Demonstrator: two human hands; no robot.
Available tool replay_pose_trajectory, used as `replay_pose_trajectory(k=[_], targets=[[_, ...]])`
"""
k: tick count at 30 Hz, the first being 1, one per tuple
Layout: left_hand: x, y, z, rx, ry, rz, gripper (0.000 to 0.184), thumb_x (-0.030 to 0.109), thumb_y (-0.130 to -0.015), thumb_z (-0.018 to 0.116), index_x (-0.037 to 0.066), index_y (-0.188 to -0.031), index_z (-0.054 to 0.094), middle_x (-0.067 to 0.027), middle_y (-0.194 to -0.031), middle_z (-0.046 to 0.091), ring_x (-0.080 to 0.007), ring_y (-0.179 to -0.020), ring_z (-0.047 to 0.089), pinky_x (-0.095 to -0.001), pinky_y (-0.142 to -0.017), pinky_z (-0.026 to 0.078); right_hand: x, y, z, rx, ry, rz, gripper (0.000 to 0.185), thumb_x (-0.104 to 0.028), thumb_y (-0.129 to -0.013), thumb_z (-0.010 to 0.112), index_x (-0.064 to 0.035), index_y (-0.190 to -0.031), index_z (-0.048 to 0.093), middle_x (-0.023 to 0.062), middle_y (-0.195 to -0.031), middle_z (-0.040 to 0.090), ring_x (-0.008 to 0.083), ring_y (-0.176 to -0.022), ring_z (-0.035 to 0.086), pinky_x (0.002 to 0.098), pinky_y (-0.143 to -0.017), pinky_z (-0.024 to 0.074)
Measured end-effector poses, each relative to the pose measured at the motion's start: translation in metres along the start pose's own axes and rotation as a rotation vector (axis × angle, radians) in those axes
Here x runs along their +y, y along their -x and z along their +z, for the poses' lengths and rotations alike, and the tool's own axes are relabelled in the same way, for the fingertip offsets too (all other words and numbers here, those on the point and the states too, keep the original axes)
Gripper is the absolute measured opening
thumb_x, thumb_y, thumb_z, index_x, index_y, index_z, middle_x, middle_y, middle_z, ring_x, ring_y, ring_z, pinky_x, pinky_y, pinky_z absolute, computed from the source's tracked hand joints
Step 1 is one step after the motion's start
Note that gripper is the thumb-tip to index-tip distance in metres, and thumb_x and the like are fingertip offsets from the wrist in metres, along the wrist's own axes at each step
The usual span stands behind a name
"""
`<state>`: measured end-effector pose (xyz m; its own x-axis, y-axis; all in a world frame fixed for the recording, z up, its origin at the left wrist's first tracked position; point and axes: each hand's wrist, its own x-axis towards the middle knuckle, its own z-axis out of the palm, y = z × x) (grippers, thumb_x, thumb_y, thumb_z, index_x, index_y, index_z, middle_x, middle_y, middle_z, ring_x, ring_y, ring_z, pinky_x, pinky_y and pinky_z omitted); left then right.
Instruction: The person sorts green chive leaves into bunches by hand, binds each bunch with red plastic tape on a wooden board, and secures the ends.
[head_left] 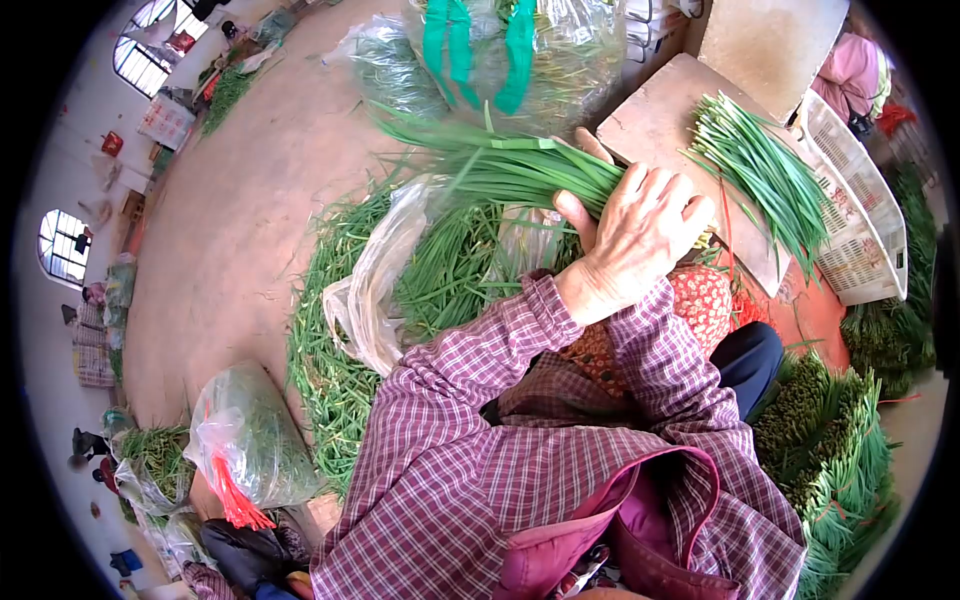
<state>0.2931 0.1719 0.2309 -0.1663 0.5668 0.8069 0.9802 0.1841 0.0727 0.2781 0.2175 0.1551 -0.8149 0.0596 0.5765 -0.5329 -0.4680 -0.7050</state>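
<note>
Head camera: long, flat-leaved green bundle, upper centre, clasped by curled fingers of left hand; right hand mostly hidden, grip indeterminable. Uneven pressure could spill leaves onto translucent plastic bag.

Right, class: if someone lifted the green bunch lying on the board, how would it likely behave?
The green bunch would probably droop, since its leaves are long and thin. It may splay too, as strands already stray across the board.
</note>
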Motion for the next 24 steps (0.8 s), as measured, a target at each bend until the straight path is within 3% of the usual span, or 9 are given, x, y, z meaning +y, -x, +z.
replay_pose_trajectory(k=[1, 9, 12, 14, 17, 19, 20, 22, 24], targets=[[0.002, -0.001, 0.000, 0.003, 0.001, -0.002, 0.017, 0.018, -0.075, 0.054, 0.008, -0.088, 0.055, -0.0068, -0.080, 0.048, -0.0238, -0.078, 0.051, -0.0369, -0.074, 0.040, -0.008, -0.002, 0.005, 0.036, 0.257, 0.027, 0.081, -0.045, -0.090, 0.049, -0.0083, -0.148, 0.008, 0.0012, -0.152, 0.023, 0.0117, -0.138, 0.024, 0.0291, -0.114, 0.0240], [0.001, -0.009, -0.001, 0.067, 0.121, -0.110, 0.017, 0.010, -0.074, 0.055, 0.006, -0.091, 0.053, -0.0089, -0.082, 0.049, -0.0265, -0.082, 0.052, -0.0390, -0.073, 0.039, -0.018, -0.002, 0.016, 0.048, 0.481, -0.038, 0.075, -0.038, -0.094, 0.051, -0.0050, -0.147, 0.010, 0.0105, -0.151, 0.024, 0.0193, -0.138, 0.026, 0.0316, -0.113, 0.0271], [-0.010, -0.016, -0.004, 0.115, 0.271, -0.188, 0.011, 0.008, -0.078, 0.059, 0.007, -0.088, 0.054, -0.0089, -0.078, 0.054, -0.0254, -0.074, 0.056, -0.0389, -0.067, 0.043, 0.008, 0.005, -0.009, 0.211, -0.401, 0.017, 0.067, -0.025, -0.093, 0.055, -0.0014, -0.144, 0.019, 0.0150, -0.146, 0.031, 0.0230, -0.134, 0.032, 0.0345, -0.111, 0.0306], [-0.020, -0.018, -0.006, 0.066, 0.453, -0.382, 0.012, 0.015, -0.083, 0.063, 0.007, -0.086, 0.055, -0.0087, -0.078, 0.060, -0.0230, -0.067, 0.059, -0.0372, -0.058, 0.046, 0.022, 0.012, -0.023, 0.336, -0.684, 0.034, 0.063, -0.019, -0.093, 0.056, -0.0009, -0.143, 0.023, 0.0174, -0.144, 0.034, 0.0242, -0.132, 0.036, 0.0355, -0.110, 0.0340], [-0.050, -0.028, -0.039, -0.248, 0.769, -0.585, 0.049, 0.028, -0.075, 0.077, 0.004, -0.112, 0.056, -0.0095, -0.095, 0.064, -0.0161, -0.083, 0.062, -0.0294, -0.068, 0.051, 0.017, 0.008, -0.007, 0.336, -0.048, 0.184, 0.063, -0.025, -0.089, 0.062, -0.0013, -0.139, 0.032, 0.0161, -0.135, 0.044, 0.0237, -0.122, 0.047, 0.0371, -0.101, 0.0428], [-0.066, -0.027, -0.060, -0.214, 1.258, -0.705, 0.067, 0.038, -0.076, 0.075, 0.003, -0.127, 0.050, -0.0123, -0.112, 0.061, -0.0188, -0.099, 0.061, -0.0305, -0.087, 0.050, -0.020, 0.003, 0.002, 0.105, 0.316, 0.350, 0.057, -0.028, -0.085, 0.067, -0.0005, -0.129, 0.044, 0.0130, -0.118, 0.056, 0.0232, -0.107, 0.056, 0.0372, -0.092, 0.0474], [-0.086, -0.021, -0.062, -0.235, 1.333, -0.666, 0.076, 0.045, -0.076, 0.073, 0.001, -0.131, 0.045, -0.0152, -0.118, 0.058, -0.0209, -0.102, 0.061, -0.0325, -0.091, 0.048, -0.029, -0.003, 0.007, 0.026, 0.204, 0.354, 0.049, -0.025, -0.083, 0.069, 0.0009, -0.120, 0.051, 0.0103, -0.101, 0.063, 0.0232, -0.095, 0.061, 0.0354, -0.084, 0.0498], [-0.111, -0.011, -0.057, -0.250, 1.461, -0.640, 0.094, 0.058, -0.075, 0.068, -0.003, -0.138, 0.034, -0.0230, -0.126, 0.053, -0.0286, -0.108, 0.059, -0.0380, -0.095, 0.048, -0.031, -0.002, 0.011, 0.000, 0.024, 0.467, 0.050, -0.031, -0.081, 0.070, 0.0014, -0.115, 0.053, 0.0130, -0.095, 0.064, 0.0245, -0.086, 0.064, 0.0362, -0.077, 0.0526], [-0.113, -0.006, -0.054, -0.322, 1.625, -0.689, 0.090, 0.051, -0.074, 0.072, -0.004, -0.136, 0.035, -0.0223, -0.120, 0.056, -0.0280, -0.105, 0.061, -0.0374, -0.094, 0.049, -0.030, 0.000, 0.012, 0.002, -0.050, 0.512, 0.052, -0.034, -0.080, 0.069, 0.0017, -0.115, 0.053, 0.0135, -0.094, 0.064, 0.0252, -0.085, 0.064, 0.0364, -0.074, 0.0535]])
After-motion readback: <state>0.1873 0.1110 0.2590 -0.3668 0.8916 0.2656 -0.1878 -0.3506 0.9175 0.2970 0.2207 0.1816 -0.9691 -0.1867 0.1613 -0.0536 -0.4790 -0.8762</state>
